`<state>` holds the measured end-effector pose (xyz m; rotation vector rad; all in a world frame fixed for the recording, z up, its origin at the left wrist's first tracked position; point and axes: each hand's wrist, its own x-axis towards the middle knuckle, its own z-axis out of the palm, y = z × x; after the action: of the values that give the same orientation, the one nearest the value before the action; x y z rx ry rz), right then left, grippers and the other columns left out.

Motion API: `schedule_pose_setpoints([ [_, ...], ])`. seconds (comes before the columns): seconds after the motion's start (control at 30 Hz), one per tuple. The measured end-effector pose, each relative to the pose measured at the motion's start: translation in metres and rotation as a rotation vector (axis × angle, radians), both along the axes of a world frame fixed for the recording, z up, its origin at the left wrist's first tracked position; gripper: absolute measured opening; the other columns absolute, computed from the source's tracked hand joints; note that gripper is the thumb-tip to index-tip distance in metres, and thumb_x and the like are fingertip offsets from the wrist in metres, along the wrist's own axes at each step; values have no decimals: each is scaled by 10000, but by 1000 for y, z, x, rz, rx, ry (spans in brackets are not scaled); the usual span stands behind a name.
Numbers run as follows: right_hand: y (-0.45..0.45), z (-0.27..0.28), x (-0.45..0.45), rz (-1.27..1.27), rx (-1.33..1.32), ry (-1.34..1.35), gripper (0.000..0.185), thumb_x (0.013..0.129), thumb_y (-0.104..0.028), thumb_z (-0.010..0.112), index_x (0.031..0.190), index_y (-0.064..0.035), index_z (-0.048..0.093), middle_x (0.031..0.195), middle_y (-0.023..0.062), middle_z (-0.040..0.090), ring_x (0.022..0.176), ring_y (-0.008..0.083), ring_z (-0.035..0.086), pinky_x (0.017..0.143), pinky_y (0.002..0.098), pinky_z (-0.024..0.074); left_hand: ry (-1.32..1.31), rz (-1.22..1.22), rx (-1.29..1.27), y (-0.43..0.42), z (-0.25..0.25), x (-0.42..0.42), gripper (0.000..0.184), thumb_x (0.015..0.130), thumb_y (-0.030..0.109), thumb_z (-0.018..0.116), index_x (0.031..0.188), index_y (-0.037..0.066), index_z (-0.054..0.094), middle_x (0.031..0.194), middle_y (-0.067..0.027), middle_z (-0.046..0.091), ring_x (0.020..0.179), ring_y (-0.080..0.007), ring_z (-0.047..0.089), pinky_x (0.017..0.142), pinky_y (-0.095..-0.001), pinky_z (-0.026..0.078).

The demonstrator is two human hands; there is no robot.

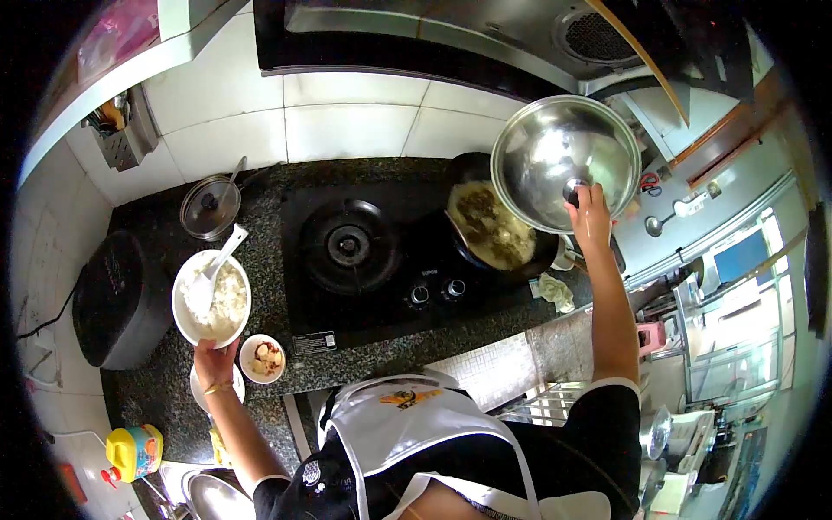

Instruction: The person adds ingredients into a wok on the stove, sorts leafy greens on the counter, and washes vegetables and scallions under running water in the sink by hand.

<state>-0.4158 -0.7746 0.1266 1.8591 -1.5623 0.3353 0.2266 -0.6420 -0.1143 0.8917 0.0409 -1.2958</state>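
Your two hands are well apart, each busy with its own thing. Your right hand (591, 212) is closed on the dark knob of a large, domed metal lid (542, 156), holding it up at the far right. From this view the lid overlaps the far right side of the wok (544, 253), so you see only part of that vessel; inside it, cooking food (494, 225) sits in a yellowish liquid. The wok stands on the right side of the black cooktop (373, 316), and the left burner (347, 245) is bare.

On the left, your left hand (214, 362) grips the near rim of a white bowl (180, 321). It holds white rice (227, 299), with a white spoon (206, 282) leaning in it, handle toward the far right. You cannot tell whether the bowl is lifted or resting on the surface (260, 238).

Just to the near right of that bowl is a small cup (248, 369) with pale pieces and something reddish in it. Another white dish (202, 396) lies partly hidden by your left wrist. A glass lid (210, 208) lies beyond the rice bowl.
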Motion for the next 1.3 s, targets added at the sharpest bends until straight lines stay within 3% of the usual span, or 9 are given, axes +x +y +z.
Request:
schedule_pose_setpoints([
  [0.4, -6, 4, -4, -21, 16, -13, 408, 662, -119, 703, 984, -78, 457, 971, 154, 442, 860, 358, 520, 702, 407, 467, -9, 90, -65, 40, 25, -9, 514, 680, 29, 477, 1190, 6, 410, 1147, -169, 516, 1021, -319, 536, 806, -500, 496],
  [0.5, -26, -1, -15, -90, 78, -193, 421, 661, -141, 711, 1014, -76, 492, 1029, 160, 478, 889, 357, 537, 738, 421, 460, 17, 51, -91, 48, 12, -4, 547, 666, 24, 483, 1206, -1, 403, 1165, -186, 499, 1060, -330, 508, 831, -503, 480],
  [0.63, -66, 3, -7, -210, 140, -310, 432, 652, -189, 722, 1042, -112, 552, 1020, 136, 519, 897, 333, 548, 761, 409, 453, -5, 59, -155, 60, 35, -19, 593, 642, 17, 496, 1224, -27, 393, 1209, -194, 479, 1095, -340, 488, 874, -486, 457],
  [0.77, -102, 40, 46, -65, 318, -440, 412, 665, -214, 712, 985, 16, 592, 941, 184, 617, 845, 300, 603, 746, 344, 464, -2, 70, -73, 82, 38, -13, 577, 658, 26, 483, 1226, -13, 394, 1227, -184, 467, 1131, -325, 461, 887, -495, 443],
  [0.83, -148, 27, 44, 93, 380, -500, 405, 670, -209, 705, 974, 33, 593, 871, 162, 636, 757, 218, 620, 672, 312, 472, -7, 111, -52, 92, 40, -13, 570, 663, 34, 478, 1226, -7, 397, 1227, -177, 471, 1131, -324, 462, 886, -496, 441],
  [0.93, -157, 40, 130, 187, 651, -511, 343, 683, -210, 683, 916, 34, 618, 778, 141, 637, 718, 160, 608, 630, 286, 472, 16, 151, -58, 105, 47, -15, 570, 668, 47, 474, 1231, 5, 398, 1235, -160, 470, 1139, -324, 455, 894, -496, 433],
  [1.0, -177, 17, 176, 196, 716, -498, 494, 596, -329, 715, 954, 1, 627, 962, 190, 618, 872, 274, 604, 766, 357, 471, -5, 184, -64, 111, 55, -17, 575, 650, 36, 494, 1215, 15, 391, 1169, -177, 491, 1041, -335, 521, 751, -490, 532],
  [1.13, -163, -30, 289, 315, 760, -269, 432, 618, -322, 677, 907, -4, 634, 879, 209, 618, 844, 322, 603, 754, 392, 478, -55, 237, -43, 120, 62, -20, 575, 653, 49, 504, 1215, 6, 388, 1161, -187, 494, 1021, -336, 537, 727, -468, 547],
  [1.3, -138, -121, 356, 292, 826, -258, 317, 647, -244, 654, 863, -12, 631, 886, 192, 618, 827, 332, 601, 729, 396, 485, -6, 247, -66, 132, 63, -24, 602, 656, 25, 500, 1241, 13, 354, 1158, -201, 491, 1009, -359, 540, 690, -469, 560],
])
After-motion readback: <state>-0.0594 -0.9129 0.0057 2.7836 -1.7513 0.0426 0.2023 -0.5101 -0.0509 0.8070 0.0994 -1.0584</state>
